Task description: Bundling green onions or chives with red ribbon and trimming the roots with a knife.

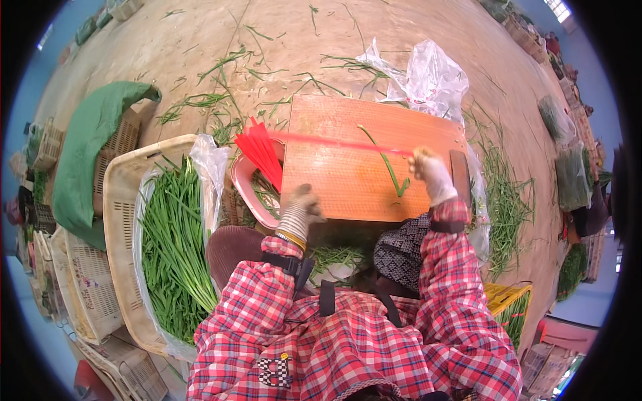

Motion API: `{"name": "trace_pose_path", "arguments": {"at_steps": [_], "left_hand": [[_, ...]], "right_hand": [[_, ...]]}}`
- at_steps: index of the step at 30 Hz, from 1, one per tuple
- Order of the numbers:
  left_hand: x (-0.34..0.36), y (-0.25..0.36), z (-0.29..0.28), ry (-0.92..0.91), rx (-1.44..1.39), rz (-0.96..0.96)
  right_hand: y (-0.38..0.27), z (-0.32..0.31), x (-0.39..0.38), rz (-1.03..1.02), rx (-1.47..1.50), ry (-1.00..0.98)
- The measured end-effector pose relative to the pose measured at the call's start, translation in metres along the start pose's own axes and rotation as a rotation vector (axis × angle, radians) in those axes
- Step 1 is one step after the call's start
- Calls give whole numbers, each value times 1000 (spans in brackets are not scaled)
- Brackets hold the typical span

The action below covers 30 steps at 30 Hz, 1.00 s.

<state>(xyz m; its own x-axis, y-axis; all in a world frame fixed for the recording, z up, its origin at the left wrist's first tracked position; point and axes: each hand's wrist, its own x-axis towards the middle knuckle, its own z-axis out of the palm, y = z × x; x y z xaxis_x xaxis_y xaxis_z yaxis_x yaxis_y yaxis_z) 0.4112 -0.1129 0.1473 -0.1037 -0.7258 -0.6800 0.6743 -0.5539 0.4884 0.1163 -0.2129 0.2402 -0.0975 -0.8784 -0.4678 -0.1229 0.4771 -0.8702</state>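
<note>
My right hand, in a pale glove, is closed over the right part of the wooden board. It pinches the end of a red strip, stretched and blurred by motion across the board toward a bundle of red strips. That bundle stands in a pink tub at the board's left. By the board's near left corner is my left hand in a striped glove, thumb and fingers apart, holding nothing visible. A single bent green stalk lies on the board, left of my right hand.
A plastic-lined cream crate full of long green leafy stalks stands on my left. Crumpled clear plastic lies beyond the board. Loose stalks litter the floor at right, near a yellow crate. Green cloth covers baskets farther left.
</note>
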Motion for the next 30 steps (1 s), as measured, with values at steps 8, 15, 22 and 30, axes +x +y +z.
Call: {"name": "trace_pose_path", "arguments": {"at_steps": [8,15,22,30], "left_hand": [[9,1,34,-116,-47,221],[7,21,24,-141,-274,338],[25,2,29,-185,-243,332],[60,-37,21,-162,-89,286]], "right_hand": [[110,-11,23,-317,-341,-7],[116,-32,112,-693,-819,407],[136,51,-67,-693,-645,-795],[108,55,15,-123,215,4]]}}
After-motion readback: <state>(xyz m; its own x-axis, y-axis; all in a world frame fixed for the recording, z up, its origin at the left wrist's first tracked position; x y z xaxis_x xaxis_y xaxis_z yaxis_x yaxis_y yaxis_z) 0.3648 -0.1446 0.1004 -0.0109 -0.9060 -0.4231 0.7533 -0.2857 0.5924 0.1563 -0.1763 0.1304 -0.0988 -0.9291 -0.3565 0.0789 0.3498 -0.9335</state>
